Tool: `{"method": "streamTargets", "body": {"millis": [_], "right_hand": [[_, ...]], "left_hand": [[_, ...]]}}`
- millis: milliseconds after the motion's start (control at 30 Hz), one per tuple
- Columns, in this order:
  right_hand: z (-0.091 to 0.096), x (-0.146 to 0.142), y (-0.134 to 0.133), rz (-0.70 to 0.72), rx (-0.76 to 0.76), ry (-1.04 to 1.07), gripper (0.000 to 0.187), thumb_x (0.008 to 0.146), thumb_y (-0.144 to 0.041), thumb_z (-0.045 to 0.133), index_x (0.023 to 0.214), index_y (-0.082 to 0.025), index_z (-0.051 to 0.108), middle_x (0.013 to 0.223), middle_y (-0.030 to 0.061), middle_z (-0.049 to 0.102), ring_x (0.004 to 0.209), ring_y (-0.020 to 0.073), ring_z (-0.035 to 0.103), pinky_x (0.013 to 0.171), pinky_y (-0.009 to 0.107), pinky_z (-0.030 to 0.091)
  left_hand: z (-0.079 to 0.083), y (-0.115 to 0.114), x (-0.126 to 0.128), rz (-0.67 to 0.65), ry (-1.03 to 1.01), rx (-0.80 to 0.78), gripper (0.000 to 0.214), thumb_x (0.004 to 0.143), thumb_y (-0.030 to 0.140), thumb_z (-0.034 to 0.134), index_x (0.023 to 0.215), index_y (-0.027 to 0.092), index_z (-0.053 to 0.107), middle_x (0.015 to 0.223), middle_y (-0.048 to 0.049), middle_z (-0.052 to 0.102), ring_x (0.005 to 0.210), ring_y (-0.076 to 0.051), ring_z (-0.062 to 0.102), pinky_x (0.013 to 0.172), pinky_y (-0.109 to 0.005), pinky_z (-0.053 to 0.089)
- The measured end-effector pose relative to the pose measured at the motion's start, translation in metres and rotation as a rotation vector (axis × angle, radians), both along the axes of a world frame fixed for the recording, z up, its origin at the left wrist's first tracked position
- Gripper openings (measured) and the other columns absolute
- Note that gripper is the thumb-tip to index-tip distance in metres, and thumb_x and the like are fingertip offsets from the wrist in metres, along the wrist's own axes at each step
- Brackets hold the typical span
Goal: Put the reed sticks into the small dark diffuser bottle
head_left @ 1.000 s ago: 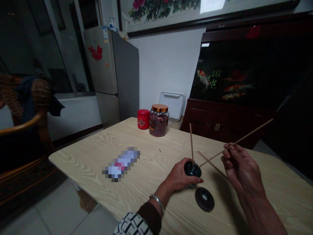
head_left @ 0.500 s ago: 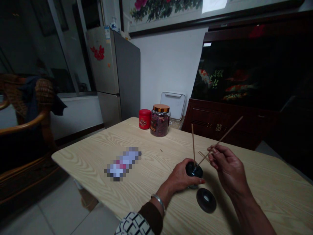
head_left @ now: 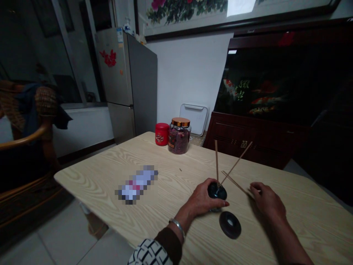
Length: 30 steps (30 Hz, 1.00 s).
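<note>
My left hand (head_left: 202, 198) is shut around a dark glossy round holder (head_left: 217, 191) on the light wood-grain table (head_left: 171, 184). Two thin wooden sticks rise from the holder: an upright one (head_left: 216, 161) and a slanted one (head_left: 236, 162). A third thin stick (head_left: 237, 183) lies low to the right, with its end at the curled fingers of my right hand (head_left: 267, 201). I cannot tell whether those fingers pinch it. A dark ring-shaped disc (head_left: 230, 225) with a pale centre lies on the table just below the holder.
Farther along the table stand a red tin (head_left: 161, 134) and a glass jar of dried petals (head_left: 179, 136) with a copper lid. A blurred flat packet (head_left: 136, 185) lies to the left. Behind are a fridge (head_left: 128, 84), an aquarium (head_left: 264, 81) and a wicker chair (head_left: 24, 140).
My right hand has let go of the slanted stick and dropped to the table. That stick now stands free in the holder. My left hand and the holder stay in place.
</note>
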State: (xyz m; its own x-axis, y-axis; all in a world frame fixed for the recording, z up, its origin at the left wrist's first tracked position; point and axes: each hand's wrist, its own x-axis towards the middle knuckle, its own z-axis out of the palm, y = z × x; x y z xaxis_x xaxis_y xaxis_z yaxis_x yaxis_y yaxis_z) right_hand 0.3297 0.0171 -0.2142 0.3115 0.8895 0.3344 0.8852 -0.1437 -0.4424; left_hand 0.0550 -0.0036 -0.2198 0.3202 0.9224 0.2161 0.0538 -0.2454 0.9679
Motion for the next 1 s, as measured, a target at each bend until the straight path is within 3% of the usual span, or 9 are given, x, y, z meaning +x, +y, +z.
{"method": "streamTargets", "body": {"millis": [133,300,567,667,767,867,933,1000], "right_hand": [[-0.016,0.002,-0.002,0.031,-0.088,-0.116,0.032,0.087,-0.043,0.049,0.093,-0.024,0.074,0.103,0.0123,0.070,0.094,0.0295,0.065,0.071,0.036,0.046],[-0.018,-0.004,-0.003,0.036,-0.142,-0.175,0.028,0.088,-0.038,0.047,0.087,-0.025,0.072,0.097,0.0096,0.070,0.086,0.0258,0.065,0.062,0.032,0.041],[-0.006,-0.013,-0.011,0.050,-0.132,-0.177,0.026,0.090,-0.039,0.046,0.085,-0.028,0.070,0.095,0.0056,0.071,0.084,0.0231,0.065,0.061,0.030,0.040],[0.007,-0.017,-0.014,0.044,-0.048,-0.136,0.026,0.089,-0.042,0.047,0.087,-0.029,0.070,0.095,0.0044,0.072,0.082,0.0230,0.065,0.062,0.031,0.041],[0.026,-0.022,-0.015,0.045,0.211,0.128,0.024,0.083,-0.045,0.057,0.088,-0.026,0.071,0.089,0.0051,0.073,0.079,0.0230,0.065,0.065,0.032,0.045],[0.046,-0.031,-0.016,0.060,0.488,0.720,0.028,0.073,-0.045,0.071,0.088,-0.021,0.070,0.085,0.0049,0.071,0.074,0.0190,0.065,0.060,0.028,0.048],[0.056,-0.038,-0.018,0.108,0.574,1.108,0.031,0.066,-0.041,0.079,0.087,-0.020,0.068,0.086,0.0027,0.069,0.070,0.0141,0.064,0.055,0.023,0.049],[0.063,-0.047,-0.021,0.169,0.591,1.324,0.033,0.061,-0.035,0.084,0.085,-0.020,0.068,0.087,0.0012,0.068,0.070,0.0111,0.064,0.055,0.019,0.052]], "left_hand": [[0.001,-0.001,-0.001,-0.009,-0.005,0.002,0.072,0.055,0.044,0.092,0.116,0.020,0.064,0.104,-0.0059,0.068,0.096,-0.023,0.061,0.081,-0.031,0.050],[0.002,-0.002,-0.001,-0.003,-0.007,0.004,0.070,0.055,0.042,0.092,0.116,0.021,0.064,0.103,-0.0042,0.068,0.094,-0.022,0.061,0.080,-0.030,0.049],[0.002,-0.001,0.000,0.000,0.007,0.009,0.070,0.055,0.042,0.092,0.116,0.022,0.064,0.102,-0.0035,0.068,0.094,-0.021,0.061,0.080,-0.030,0.049],[0.001,-0.001,0.000,0.004,0.009,0.000,0.071,0.054,0.043,0.092,0.116,0.022,0.064,0.103,-0.0043,0.068,0.095,-0.022,0.061,0.080,-0.030,0.049],[0.001,0.000,0.000,0.004,0.016,-0.001,0.072,0.053,0.044,0.092,0.116,0.021,0.064,0.103,-0.0050,0.068,0.095,-0.023,0.061,0.081,-0.031,0.050],[0.001,0.000,-0.001,0.000,0.014,0.006,0.073,0.053,0.045,0.092,0.116,0.021,0.064,0.103,-0.0057,0.068,0.096,-0.023,0.062,0.082,-0.033,0.050],[0.001,0.000,-0.001,0.005,0.012,0.007,0.073,0.053,0.045,0.092,0.116,0.021,0.064,0.103,-0.0059,0.068,0.096,-0.023,0.061,0.083,-0.033,0.050],[0.001,0.000,-0.001,0.006,0.012,0.006,0.074,0.053,0.046,0.092,0.117,0.021,0.064,0.103,-0.0058,0.068,0.095,-0.023,0.061,0.083,-0.033,0.050]]}}
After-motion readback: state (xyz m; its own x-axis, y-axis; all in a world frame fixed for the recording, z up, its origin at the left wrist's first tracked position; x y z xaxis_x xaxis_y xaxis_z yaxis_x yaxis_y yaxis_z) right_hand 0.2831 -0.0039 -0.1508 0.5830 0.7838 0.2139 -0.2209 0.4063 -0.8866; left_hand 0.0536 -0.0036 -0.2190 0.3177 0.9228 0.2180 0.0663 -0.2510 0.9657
